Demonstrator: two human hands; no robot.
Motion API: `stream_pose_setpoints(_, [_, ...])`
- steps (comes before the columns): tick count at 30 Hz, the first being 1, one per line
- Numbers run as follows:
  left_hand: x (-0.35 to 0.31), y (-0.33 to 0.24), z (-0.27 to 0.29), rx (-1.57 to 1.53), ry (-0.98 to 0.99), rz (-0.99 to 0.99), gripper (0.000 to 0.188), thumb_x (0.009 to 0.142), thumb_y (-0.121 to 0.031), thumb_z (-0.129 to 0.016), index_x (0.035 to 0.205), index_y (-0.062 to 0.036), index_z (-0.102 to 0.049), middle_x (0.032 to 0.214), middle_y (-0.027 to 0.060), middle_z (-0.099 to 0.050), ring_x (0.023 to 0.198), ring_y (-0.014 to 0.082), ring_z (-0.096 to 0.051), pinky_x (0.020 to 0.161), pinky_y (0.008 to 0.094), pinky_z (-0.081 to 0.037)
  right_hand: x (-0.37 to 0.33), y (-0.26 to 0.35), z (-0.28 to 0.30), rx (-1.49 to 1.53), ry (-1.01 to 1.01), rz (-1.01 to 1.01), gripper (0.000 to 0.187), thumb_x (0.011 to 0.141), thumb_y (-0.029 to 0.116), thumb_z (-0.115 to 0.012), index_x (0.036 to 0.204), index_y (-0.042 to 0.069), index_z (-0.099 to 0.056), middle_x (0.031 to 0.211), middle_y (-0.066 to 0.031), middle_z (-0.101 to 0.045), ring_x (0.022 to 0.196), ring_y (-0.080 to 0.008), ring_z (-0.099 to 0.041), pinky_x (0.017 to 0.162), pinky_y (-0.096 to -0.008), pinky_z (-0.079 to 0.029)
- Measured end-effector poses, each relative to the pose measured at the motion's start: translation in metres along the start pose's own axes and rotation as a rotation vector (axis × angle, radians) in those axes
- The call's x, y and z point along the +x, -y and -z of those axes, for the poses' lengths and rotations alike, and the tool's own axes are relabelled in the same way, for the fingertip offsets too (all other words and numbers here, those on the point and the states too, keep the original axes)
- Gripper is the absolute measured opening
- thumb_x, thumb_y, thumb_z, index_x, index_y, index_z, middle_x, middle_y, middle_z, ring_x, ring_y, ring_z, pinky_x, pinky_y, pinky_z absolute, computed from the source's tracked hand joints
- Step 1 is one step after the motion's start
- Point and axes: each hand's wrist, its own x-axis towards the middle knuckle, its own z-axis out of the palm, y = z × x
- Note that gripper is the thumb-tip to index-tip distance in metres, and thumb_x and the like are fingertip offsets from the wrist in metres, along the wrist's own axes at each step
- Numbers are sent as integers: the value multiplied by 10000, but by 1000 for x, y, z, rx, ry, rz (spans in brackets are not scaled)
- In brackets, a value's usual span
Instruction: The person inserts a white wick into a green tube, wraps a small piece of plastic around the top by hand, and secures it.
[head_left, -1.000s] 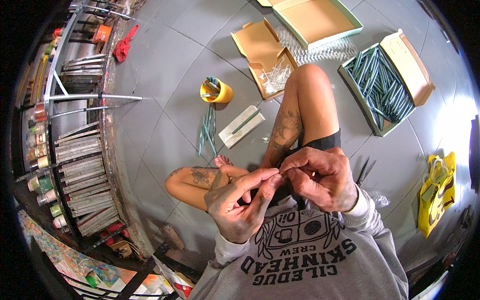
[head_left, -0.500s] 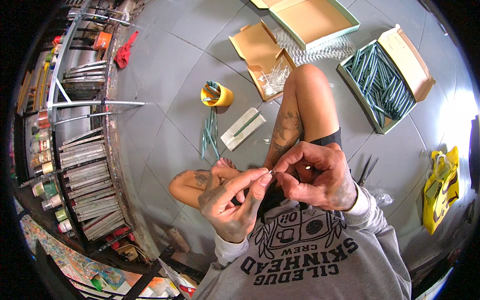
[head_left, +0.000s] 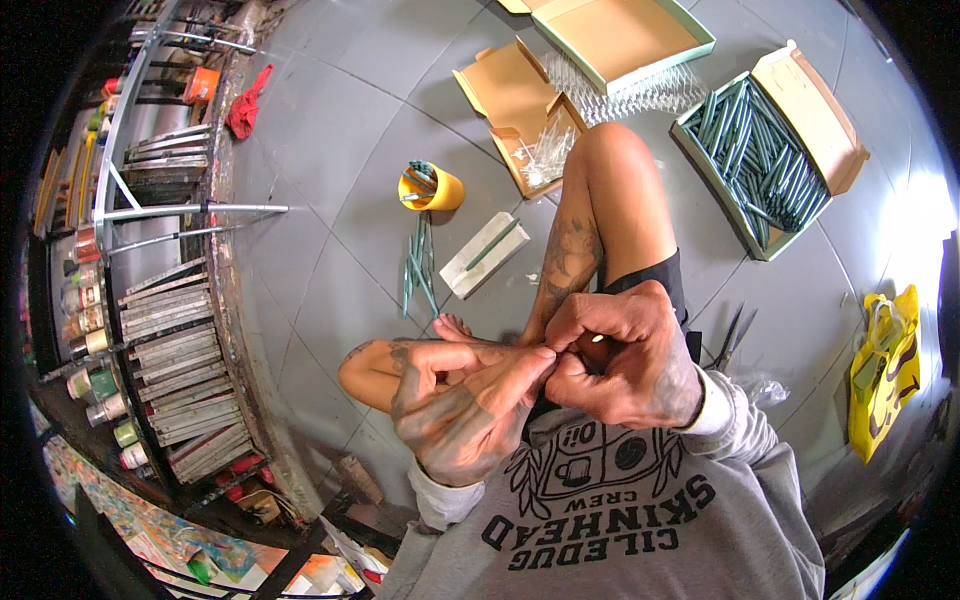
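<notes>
In front of my body both hands meet at the fingertips. My left hand (head_left: pixel 462 408) has thumb and fingers pressed together at the tips; whatever they hold is hidden. My right hand (head_left: pixel 640 352) is curled, with thumb and forefinger pinched against the left fingertips, and a small pale spot shows inside its curl. What it grips I cannot make out. Beyond my folded leg, one dark green pen-like stick (head_left: pixel 492 246) rests on a white oblong block (head_left: pixel 466 278). Beside it a yellow cup (head_left: pixel 447 190) holds several such sticks, and more green sticks (head_left: pixel 418 265) lie on the floor.
At the right, an open box (head_left: pixel 745 240) is full of dark green sticks. Small clear plastic pieces (head_left: pixel 548 158) fill part of a cardboard box (head_left: pixel 507 80). Scissors (head_left: pixel 735 335) and a yellow bag (head_left: pixel 880 385) lie at right. A rack (head_left: pixel 165 210) with jars and frames stands left.
My left hand has turned, its back now facing up more, and its fingertips have closed in against the right ones. The tiny pale thing between the fingertips is now hidden.
</notes>
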Motion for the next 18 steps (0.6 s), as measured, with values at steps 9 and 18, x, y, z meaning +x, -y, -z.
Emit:
stream_pose_setpoints(9, [-3,0,4,-178,10,134,168,761,-71,-801,925,-49,-772,853,80,-736,768,155,-580,699,265,-463,-4,1,5,54,34,-97,110,759,-78,-589,763,22,-633,661,44,-591,551,11,-473,473,-175,-332])
stream_pose_setpoints(18, [-2,-8,6,-260,-118,403,185,768,-94,-825,943,-59,-776,804,11,-750,674,98,-492,614,224,-370,-10,-2,1,316,49,-225,139,813,-58,-586,947,-45,-624,794,-15,-644,697,-34,-541,568,-199,-413])
